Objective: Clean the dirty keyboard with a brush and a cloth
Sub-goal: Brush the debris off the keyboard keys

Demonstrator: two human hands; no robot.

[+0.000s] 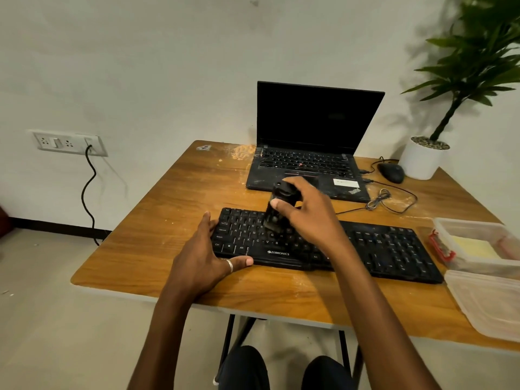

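Note:
A black keyboard (380, 249) lies across the wooden table (168, 198), dusty between the keys. My right hand (306, 213) grips a black brush (277, 211) upright, its bristles down on the keys left of the keyboard's middle. My left hand (208, 254) holds the keyboard's left end, fingers along the side edge and thumb along the front edge. A yellow cloth (472, 247) lies in a clear plastic box (478, 229) at the right.
An open black laptop (309, 153) stands behind the keyboard, with a black mouse (392, 173) and its cable to its right. A potted plant (425, 159) occupies the far right corner. The box's clear lid (489, 302) rests at the table's near right edge.

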